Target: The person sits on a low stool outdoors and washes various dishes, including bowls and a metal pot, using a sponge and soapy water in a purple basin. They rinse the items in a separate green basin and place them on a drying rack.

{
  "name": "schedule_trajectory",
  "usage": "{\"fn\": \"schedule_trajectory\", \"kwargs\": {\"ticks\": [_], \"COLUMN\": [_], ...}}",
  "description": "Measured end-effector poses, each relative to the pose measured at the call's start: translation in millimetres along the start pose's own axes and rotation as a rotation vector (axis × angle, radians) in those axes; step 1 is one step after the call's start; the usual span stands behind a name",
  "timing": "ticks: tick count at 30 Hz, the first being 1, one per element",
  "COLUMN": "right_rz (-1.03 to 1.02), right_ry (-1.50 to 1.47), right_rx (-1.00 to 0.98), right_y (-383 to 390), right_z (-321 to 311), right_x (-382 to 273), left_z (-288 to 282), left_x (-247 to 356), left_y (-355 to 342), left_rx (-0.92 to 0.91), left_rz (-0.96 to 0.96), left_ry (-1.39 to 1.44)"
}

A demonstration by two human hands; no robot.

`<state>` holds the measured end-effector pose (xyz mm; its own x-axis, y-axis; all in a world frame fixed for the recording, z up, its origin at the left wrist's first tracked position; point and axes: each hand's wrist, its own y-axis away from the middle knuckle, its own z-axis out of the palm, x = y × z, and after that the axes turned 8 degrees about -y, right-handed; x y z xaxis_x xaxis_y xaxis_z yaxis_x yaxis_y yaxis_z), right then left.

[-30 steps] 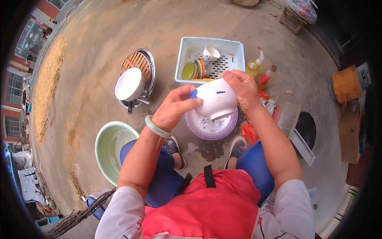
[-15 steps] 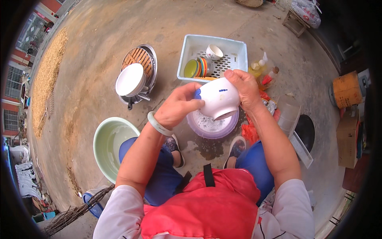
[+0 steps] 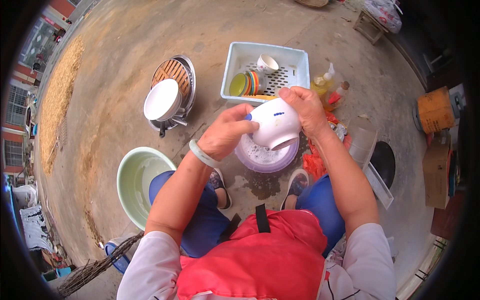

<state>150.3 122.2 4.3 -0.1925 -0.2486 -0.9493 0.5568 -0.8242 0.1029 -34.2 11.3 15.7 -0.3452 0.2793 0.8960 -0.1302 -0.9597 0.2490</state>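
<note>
A white bowl [image 3: 278, 121] with small blue markings is tilted on its side between my two hands, its foot ring facing down and toward me. My left hand [image 3: 228, 131], with a pale bangle at the wrist, grips its left side, thumb on the outer wall. Round the right edge my right hand [image 3: 306, 111] is closed, thumb on top. The bowl's inside is hidden from me. Directly beneath is a lilac basin [image 3: 270, 167] of sudsy water, partly covered by the bowl.
Beyond my hands stands a pale blue crate [image 3: 227, 75] with a cup and several colored bowls. On the left are a green basin [image 3: 125, 175] of water and a white bowl [image 3: 161, 100] on stacked metal ware. Bottles [image 3: 322, 82] and a red plastic bag [image 3: 313, 164] lie right.
The bowl stays in both hands and has turned slightly. My left fingers have shifted a little along its side, covering more of the blue patch.
</note>
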Motion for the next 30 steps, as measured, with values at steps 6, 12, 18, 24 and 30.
{"fn": "schedule_trajectory", "kwargs": {"ticks": [6, 12, 18, 24, 30], "right_rz": [0.015, 0.028, 0.04, 0.024, -0.043], "right_ry": [-0.054, 0.007, -0.027, -0.008, 0.202], "right_rx": [0.005, -0.014, 0.003, -0.023, -0.049], "right_y": [1.9, 2.2, 1.0, -2.3, 1.0], "right_z": [6.5, 2.0, 5.2, 0.3, 6.1], "right_x": [-8.9, -7.9, -6.3, -0.9, -2.9], "left_z": [1.7, 4.0, 1.6, 0.8, 0.8], "left_x": [1.3, -0.2, -1.4, -6.0, -4.2], "left_y": [1.5, -0.4, -0.1, -2.1, 0.7], "left_rx": [-0.006, 0.036, 0.02, 0.004, 0.003], "left_rz": [0.003, -0.022, -0.025, -0.013, -0.078], "left_ry": [0.035, -0.025, -0.014, 0.025, -0.129]}}
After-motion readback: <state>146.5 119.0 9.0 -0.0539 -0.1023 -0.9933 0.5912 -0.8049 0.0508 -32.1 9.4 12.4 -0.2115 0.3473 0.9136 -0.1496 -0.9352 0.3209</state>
